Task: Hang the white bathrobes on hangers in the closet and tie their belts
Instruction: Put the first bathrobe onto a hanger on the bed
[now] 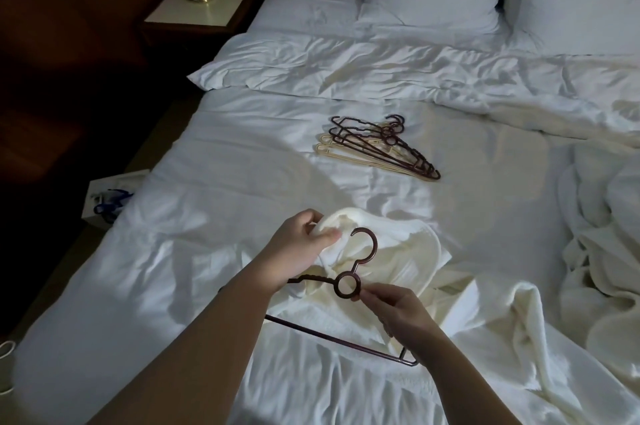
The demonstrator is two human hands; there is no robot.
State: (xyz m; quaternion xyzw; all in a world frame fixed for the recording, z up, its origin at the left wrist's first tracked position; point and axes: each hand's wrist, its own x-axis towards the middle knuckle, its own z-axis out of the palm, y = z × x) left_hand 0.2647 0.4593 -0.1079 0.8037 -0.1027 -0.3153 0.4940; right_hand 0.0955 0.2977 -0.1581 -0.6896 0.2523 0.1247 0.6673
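On the bed (pixel 242 154), near its foot, the left hand (pixel 299 244) pinches the robe (pixel 388 265) at its collar while the right hand (pixel 391 308) pinches the ring of a brown hanger (pixel 347 285) lying over the cloth: threading the hanger is judged the step in hand. Next, one hanger arm must enter a shoulder, which calls for the collar held open. Beyond the robe lie spare hangers (pixel 381 147); right of it, more white cloth (pixel 602 244), bunched; no closet is in view.
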